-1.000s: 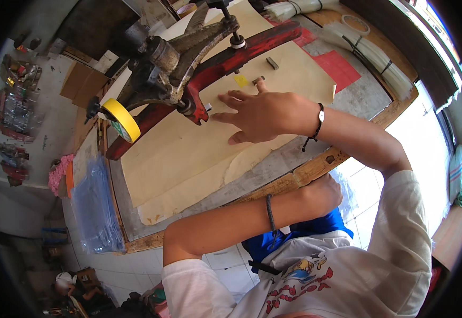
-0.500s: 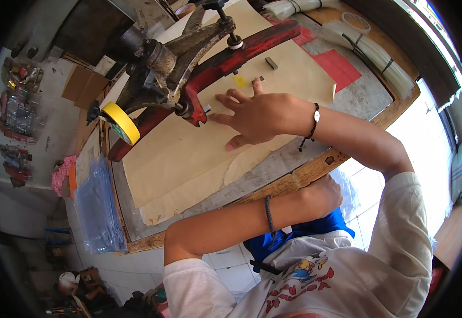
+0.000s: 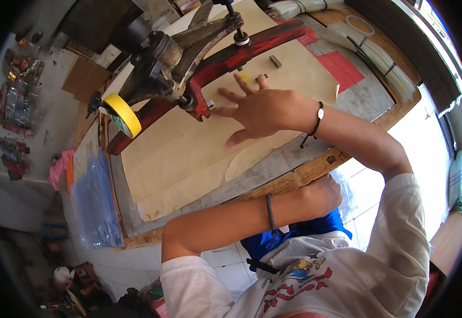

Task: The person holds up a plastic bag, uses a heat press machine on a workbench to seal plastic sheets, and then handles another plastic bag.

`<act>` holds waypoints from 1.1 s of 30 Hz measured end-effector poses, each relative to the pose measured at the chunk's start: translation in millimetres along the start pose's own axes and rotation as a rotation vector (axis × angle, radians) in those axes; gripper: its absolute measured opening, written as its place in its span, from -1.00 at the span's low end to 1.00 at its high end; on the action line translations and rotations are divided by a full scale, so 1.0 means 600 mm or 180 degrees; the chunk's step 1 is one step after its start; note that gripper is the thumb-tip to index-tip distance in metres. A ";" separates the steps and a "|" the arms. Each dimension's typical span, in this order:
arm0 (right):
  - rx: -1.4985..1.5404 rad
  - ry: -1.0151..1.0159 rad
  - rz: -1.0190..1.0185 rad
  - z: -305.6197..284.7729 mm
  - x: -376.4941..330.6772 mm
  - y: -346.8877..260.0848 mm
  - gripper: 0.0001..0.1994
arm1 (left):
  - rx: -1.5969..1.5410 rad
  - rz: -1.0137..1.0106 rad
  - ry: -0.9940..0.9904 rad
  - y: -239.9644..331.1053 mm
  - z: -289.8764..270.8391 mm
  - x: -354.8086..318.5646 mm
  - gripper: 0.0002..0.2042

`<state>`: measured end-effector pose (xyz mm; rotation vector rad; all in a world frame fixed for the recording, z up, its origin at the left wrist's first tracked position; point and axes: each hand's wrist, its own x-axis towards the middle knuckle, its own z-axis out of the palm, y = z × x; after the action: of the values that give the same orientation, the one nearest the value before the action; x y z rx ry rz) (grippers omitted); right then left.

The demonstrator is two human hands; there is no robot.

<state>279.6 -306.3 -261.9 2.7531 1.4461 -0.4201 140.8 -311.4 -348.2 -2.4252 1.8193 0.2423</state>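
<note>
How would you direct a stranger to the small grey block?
Find the red bar slanting across the tan paper. On its near side, beyond the right hand, lies the grey block; unlike the dark piece the hand partly hides, it shows whole.

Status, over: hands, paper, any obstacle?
Right grip open, spread over tan paper sheet. Left grip fisted, off the paper. Red metal bar beside right grip.

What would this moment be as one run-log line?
right hand: open, fingers spread over tan paper | left hand: curled, palm hidden, near wooden table edge | red bar: across paper
</note>
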 end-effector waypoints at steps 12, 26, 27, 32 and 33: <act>-0.0417 0.0606 0.0146 0.025 0.011 0.009 -0.24 | 0.0224 0.0101 0.0578 -0.003 0.031 -0.009 -0.88; -0.0666 0.0734 0.0114 0.027 0.006 -0.010 -0.30 | 0.1258 -0.0376 0.2252 0.009 0.064 -0.016 -0.87; -0.0663 0.0743 0.0105 0.027 0.005 -0.010 -0.30 | 0.1257 -0.0383 0.2258 0.009 0.062 -0.017 -0.87; -0.0695 0.0759 0.0072 0.027 0.005 -0.010 -0.30 | 0.1500 -0.0746 0.2430 0.010 0.050 -0.024 -0.85; -0.0705 0.0774 0.0059 0.027 0.005 -0.010 -0.30 | 0.1501 -0.0759 0.2440 0.010 0.050 -0.024 -0.85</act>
<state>272.5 -302.5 -277.3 2.7071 1.4106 0.0762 129.3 -294.3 -375.2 -2.4856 1.4910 -1.1360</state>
